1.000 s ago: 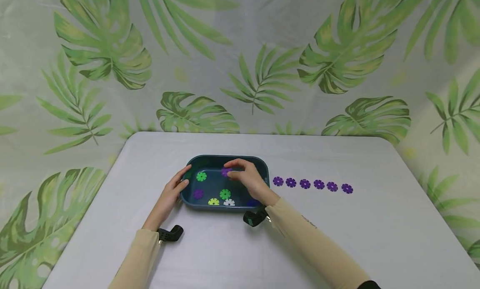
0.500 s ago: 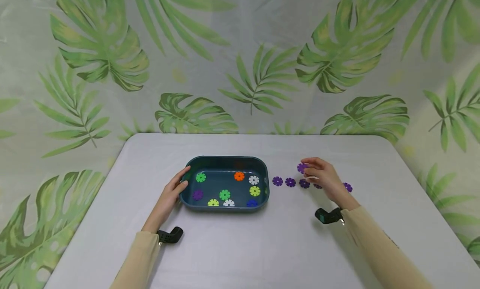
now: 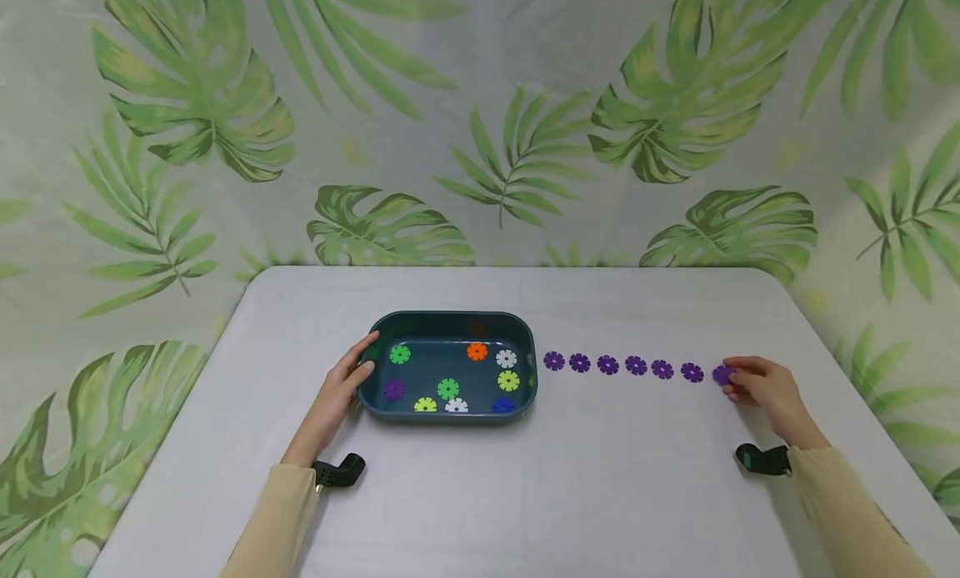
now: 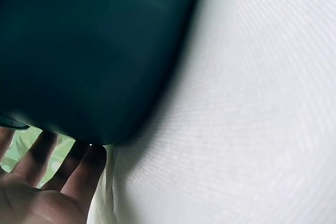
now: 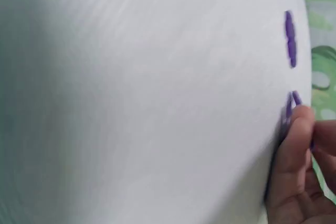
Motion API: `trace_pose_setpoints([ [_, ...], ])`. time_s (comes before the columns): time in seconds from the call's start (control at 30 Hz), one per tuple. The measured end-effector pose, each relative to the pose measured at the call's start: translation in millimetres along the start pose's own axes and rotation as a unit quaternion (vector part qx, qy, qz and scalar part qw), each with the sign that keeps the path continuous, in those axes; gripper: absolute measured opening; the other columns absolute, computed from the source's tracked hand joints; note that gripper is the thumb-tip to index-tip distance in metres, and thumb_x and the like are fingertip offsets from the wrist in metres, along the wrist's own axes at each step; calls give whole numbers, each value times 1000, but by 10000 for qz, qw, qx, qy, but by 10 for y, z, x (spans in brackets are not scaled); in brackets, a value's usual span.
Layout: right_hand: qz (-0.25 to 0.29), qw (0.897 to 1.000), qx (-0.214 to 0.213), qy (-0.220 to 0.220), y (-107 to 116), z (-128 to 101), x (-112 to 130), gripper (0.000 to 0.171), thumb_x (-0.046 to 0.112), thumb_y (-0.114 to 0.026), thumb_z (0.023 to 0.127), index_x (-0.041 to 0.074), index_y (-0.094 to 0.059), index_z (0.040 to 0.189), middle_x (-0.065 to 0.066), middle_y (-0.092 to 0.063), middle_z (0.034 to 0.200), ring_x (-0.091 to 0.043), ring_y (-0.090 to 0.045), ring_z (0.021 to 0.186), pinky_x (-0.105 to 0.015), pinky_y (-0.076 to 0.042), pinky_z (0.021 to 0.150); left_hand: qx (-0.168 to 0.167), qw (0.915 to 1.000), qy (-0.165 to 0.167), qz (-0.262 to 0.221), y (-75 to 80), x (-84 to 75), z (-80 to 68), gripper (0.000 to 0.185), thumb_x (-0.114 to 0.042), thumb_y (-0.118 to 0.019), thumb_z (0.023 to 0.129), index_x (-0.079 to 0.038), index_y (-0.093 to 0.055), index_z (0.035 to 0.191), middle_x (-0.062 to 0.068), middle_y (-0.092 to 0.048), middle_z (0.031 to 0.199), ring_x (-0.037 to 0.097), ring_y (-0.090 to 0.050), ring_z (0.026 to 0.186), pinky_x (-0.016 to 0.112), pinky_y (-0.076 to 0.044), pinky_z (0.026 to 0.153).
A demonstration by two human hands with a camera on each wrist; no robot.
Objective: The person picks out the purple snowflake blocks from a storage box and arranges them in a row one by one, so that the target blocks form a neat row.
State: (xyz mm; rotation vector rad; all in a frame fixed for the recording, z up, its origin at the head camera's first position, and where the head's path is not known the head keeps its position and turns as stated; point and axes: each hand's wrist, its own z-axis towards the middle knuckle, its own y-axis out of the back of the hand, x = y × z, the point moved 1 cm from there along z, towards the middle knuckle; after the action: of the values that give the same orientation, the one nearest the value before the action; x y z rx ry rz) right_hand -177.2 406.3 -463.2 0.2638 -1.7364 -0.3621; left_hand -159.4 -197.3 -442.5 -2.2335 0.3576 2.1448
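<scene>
My right hand (image 3: pixel 770 392) pinches a purple notched plastic disc (image 3: pixel 723 375) between thumb and fingers, at the right end of a row of purple discs (image 3: pixel 636 365). In the right wrist view the disc is mostly covered by the fingers (image 5: pixel 298 135), and it looks tilted off the cloth. My left hand (image 3: pixel 335 399) rests against the left end of a dark teal tray (image 3: pixel 450 417). In the left wrist view its fairly straight fingers (image 4: pixel 86 174) touch the tray's outer wall (image 4: pixel 94 61).
Inside the tray lie several notched discs: green (image 3: pixel 401 355), orange (image 3: pixel 477 351), white (image 3: pixel 506 358), yellow (image 3: pixel 508 381), blue (image 3: pixel 503 405) and one purple (image 3: pixel 394 389). A white cloth covers the table (image 3: pixel 585 486). Behind it hangs a leaf-patterned curtain (image 3: pixel 525 62).
My right hand has carried a purple disc out of the tray, rightward over the row to its right end. The left hand has stayed at the tray.
</scene>
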Motion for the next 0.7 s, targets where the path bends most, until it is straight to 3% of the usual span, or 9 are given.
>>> trace_pose_setpoints([
  [0.13,-1008,9947,-192,8,-11,28,-22,38,6,-44,99,-21,-44,126,-10,-63,93,-5,-62,66,-23,-54,62,-4,9999,16,-106,8,-4,-2,52,-24,-45,103,-11,-29,151,9,-16,157,29,-22,137,44,-27,103],
  [0.23,-1275,9912,-347,73,-57,49,68,37,10,-45,99,-16,-49,125,-22,-59,103,-5,-62,65,-22,-53,61,38,9998,-41,-204,13,12,6,53,-23,-45,103,-10,-28,151,10,-14,158,32,-15,142,51,-22,108],
  [0.33,-1047,9938,-263,249,-184,58,280,38,12,-45,100,-15,-48,126,-27,-52,113,-7,-62,67,-23,-53,62,37,9997,-62,-234,25,52,22,53,-22,-44,103,-10,-27,152,11,-12,158,32,-12,142,53,-20,109],
  [0.43,-605,9970,78,476,-429,55,580,39,14,-46,101,-14,-46,128,-22,-51,115,-10,-62,72,-24,-54,66,24,9995,-45,-302,49,147,62,51,-19,-43,104,-13,-28,152,9,-12,158,30,-13,142,52,-20,109],
  [0.57,-138,9939,797,755,-929,24,996,40,16,-47,102,-11,-46,130,-15,-53,115,-11,-60,79,-24,-53,72,15,9995,-46,-327,64,265,108,49,-17,-41,104,-18,-30,151,4,-14,158,26,-16,142,49,-21,109],
  [0.7,297,9849,1489,836,-1551,-34,1365,36,13,-48,100,-9,-49,128,-23,-53,120,-16,-60,81,-29,-53,75,9,9996,-136,-263,62,286,112,48,-18,-41,104,-21,-32,151,4,-15,157,26,-15,142,50,-20,109],
])
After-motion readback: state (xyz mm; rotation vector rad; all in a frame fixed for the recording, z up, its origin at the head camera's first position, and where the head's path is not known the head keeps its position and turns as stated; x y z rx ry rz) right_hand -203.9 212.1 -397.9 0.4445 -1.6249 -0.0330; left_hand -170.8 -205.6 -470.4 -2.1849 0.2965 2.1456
